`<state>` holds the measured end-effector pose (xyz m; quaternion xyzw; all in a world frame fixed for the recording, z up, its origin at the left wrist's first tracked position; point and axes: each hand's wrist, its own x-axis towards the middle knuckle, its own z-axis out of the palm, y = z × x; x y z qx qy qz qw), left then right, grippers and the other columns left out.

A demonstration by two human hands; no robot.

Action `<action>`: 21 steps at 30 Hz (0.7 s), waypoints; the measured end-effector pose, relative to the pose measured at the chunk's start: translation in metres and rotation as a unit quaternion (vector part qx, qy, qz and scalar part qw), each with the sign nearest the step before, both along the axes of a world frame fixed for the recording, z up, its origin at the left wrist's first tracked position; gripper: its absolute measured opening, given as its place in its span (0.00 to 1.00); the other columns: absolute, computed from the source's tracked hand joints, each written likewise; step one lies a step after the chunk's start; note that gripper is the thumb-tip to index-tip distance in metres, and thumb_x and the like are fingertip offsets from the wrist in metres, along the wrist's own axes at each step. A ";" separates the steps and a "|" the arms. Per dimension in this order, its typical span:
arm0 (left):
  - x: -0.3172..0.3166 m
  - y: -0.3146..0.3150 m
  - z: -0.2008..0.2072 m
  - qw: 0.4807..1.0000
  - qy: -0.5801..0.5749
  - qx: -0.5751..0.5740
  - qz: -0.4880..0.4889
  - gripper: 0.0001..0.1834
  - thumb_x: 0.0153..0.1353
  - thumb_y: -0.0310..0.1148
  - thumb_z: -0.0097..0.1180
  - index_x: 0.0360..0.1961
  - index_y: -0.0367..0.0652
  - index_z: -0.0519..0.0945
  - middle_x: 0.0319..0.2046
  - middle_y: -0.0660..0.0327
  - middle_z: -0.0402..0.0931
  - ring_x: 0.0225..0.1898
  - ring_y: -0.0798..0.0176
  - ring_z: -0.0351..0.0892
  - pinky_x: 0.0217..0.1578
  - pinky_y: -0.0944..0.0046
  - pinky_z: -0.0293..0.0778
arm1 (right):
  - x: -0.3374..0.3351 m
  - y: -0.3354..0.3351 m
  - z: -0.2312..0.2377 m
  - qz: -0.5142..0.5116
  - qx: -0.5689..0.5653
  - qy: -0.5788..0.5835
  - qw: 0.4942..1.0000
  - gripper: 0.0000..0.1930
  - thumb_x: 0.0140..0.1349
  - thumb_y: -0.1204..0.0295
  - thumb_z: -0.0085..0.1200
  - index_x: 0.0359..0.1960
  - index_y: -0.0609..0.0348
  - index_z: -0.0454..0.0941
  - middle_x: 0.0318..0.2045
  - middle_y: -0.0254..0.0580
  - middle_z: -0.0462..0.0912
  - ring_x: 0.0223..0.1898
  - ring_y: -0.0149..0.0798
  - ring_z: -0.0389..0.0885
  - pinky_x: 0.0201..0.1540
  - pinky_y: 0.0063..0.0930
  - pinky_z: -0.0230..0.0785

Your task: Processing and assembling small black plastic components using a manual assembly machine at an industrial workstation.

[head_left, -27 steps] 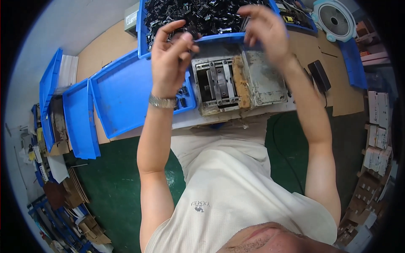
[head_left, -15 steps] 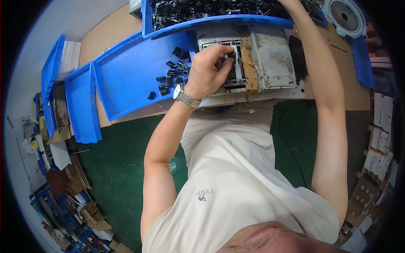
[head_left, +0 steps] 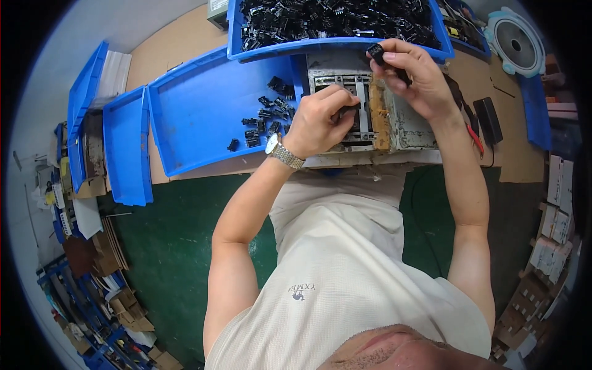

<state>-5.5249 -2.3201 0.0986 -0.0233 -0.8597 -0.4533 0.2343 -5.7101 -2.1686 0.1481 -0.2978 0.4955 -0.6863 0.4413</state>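
Observation:
My right hand [head_left: 418, 77] pinches a small black plastic part [head_left: 375, 53] between thumb and fingertips, in front of the blue bin's near rim. Another dark bit shows under its curled fingers, too hidden to name. My left hand [head_left: 322, 122], with a metal-band watch at the wrist, is closed over the metal fixture [head_left: 362, 114] of a worn grey machine [head_left: 410, 131]. Its thumb and forefinger come together there; something dark lies between them, but I cannot make it out. A tan block [head_left: 382, 117] runs along the fixture's right side.
A blue bin [head_left: 296, 48] heaped with black parts stands behind the machine. To the left, a shallow blue tray [head_left: 197, 123] holds several loose black parts [head_left: 265, 117]. Red-handled pliers [head_left: 475, 140], a black adapter [head_left: 488, 120] and a round fan [head_left: 517, 44] are at the right.
My right hand has come back from the far bin toward the machine, with a black plastic part in its fingers. The left hand stays at the fixture. The whole view has shifted slightly.

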 end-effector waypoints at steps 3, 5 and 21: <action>-0.005 -0.009 0.009 0.993 0.014 0.111 0.040 0.10 0.56 0.19 0.60 0.40 0.37 0.81 0.32 0.60 0.80 0.24 0.67 0.80 0.25 0.64 0.76 | 0.009 0.003 -0.007 0.000 0.017 -0.002 1.000 0.13 0.72 0.73 0.51 0.55 0.61 0.80 0.33 0.33 0.82 0.20 0.15 0.66 0.20 0.06 0.53; -0.026 -0.030 0.040 0.930 0.080 0.358 0.024 0.06 0.62 0.22 0.59 0.39 0.36 0.77 0.34 0.58 0.80 0.26 0.67 0.84 0.23 0.69 0.78 | 0.015 0.003 -0.006 -0.004 0.025 0.029 0.999 0.15 0.71 0.75 0.50 0.57 0.62 0.80 0.30 0.29 0.78 0.20 0.15 0.65 0.19 0.07 0.53; -0.091 -0.112 0.069 0.929 0.057 0.350 0.105 0.14 0.75 0.39 0.55 0.44 0.39 0.85 0.31 0.58 0.85 0.19 0.73 0.75 0.14 0.70 0.64 | 0.049 0.004 -0.028 -0.040 0.032 0.558 0.828 0.09 0.54 0.79 0.61 0.36 0.68 0.80 0.33 0.49 0.85 0.35 0.48 0.87 0.39 0.35 0.79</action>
